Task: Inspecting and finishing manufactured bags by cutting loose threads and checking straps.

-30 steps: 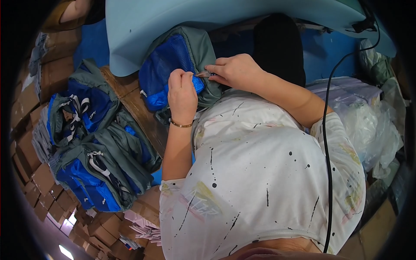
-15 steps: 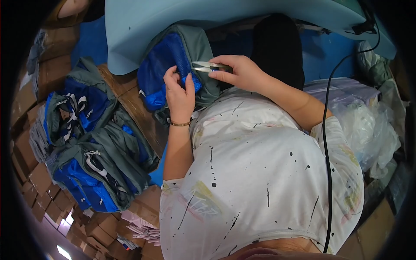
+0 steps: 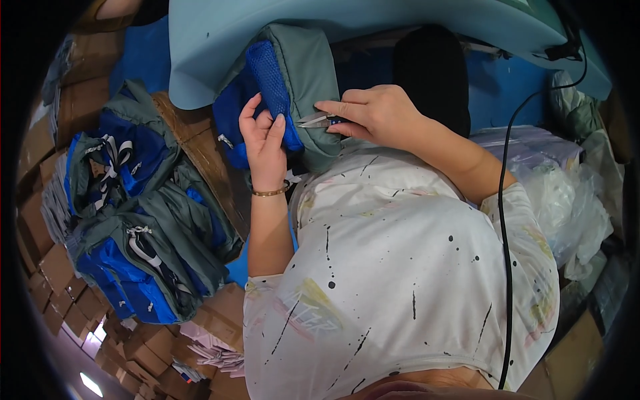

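Note:
On my lap rests a grey and blue bag (image 3: pixel 308 63) with a blue mesh pocket (image 3: pixel 265 73). My left hand (image 3: pixel 268 143) pinches the bag's blue edge between thumb and fingers. From the other side, my right hand (image 3: pixel 380 117) grips small thread snips (image 3: pixel 315 121), their pointed metal blades directed at that edge, close to my left fingertips. Whether a thread lies between the blades is too small to tell. A white zipper pull (image 3: pixel 225 141) dangles at the bag's left side.
More grey and blue bags (image 3: pixel 153 247) are heaped at the left beside a brown cardboard box (image 3: pixel 200 137). A light blue table (image 3: pixel 280 15) curves across the far side. A black cable (image 3: pixel 505 220) hangs at the right, near clear plastic bags (image 3: pixel 560 193).
The bag has turned and risen a little, showing more of its grey side. The snips have moved lower along the blue edge, and my left hand has shifted slightly down and left.

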Available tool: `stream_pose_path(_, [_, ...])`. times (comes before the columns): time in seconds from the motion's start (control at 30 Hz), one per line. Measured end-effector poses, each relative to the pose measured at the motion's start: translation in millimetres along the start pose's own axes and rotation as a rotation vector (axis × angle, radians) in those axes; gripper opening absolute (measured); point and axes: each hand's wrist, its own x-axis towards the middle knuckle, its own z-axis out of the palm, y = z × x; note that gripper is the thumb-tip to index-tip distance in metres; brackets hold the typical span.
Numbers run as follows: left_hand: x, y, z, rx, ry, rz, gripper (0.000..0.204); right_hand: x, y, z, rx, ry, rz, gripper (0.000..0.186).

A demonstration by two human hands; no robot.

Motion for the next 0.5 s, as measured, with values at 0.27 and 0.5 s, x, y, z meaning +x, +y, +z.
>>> stream_pose_path(0.27, [-3.0, 3.0, 6.6, -0.173, 0.001, -0.076, 0.048, 3.3, -9.2, -2.5, 0.019, -0.001, 0.010, 0.039])
stream_pose_path(0.5, [-4.7, 0.6, 4.2, -0.202, -0.027, -0.079, 0.048, 1.9, -12.8, -3.2, 0.013, -0.027, 0.015, 0.038])
